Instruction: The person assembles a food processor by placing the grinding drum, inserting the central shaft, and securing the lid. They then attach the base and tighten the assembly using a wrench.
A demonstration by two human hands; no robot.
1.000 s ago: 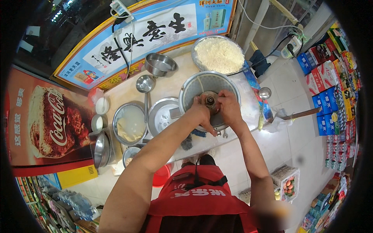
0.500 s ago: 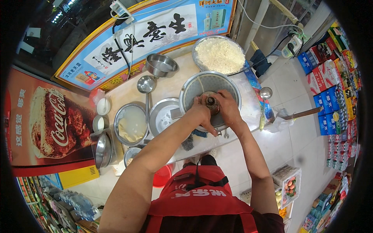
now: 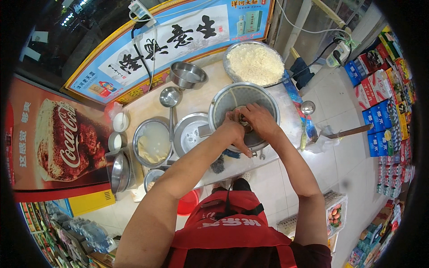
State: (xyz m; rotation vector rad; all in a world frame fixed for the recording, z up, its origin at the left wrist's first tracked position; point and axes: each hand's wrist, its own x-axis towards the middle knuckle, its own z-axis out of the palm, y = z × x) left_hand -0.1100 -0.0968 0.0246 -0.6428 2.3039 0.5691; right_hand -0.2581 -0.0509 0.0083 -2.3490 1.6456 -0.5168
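Observation:
Both of my hands reach into a round metal tub with a grey mesh lining. At its centre is a dull, brownish round metal fitting, mostly hidden by my fingers. My left hand wraps around its left and near side, thumb pointing toward me. My right hand lies over its top and right side, fingers curled and knuckles up. A short square metal spout sticks out of the tub's left side, over a shallow steel basin.
A wide bowl of pale crumbly meal stands behind the tub. To the left are a ladle, a steel bowl and a bowl of milky liquid. A wrench and dark scrubber lie near the table's front edge.
My right hand has shifted from the fitting's right side up over its top, covering the bolt end that showed before. My left hand keeps its place.

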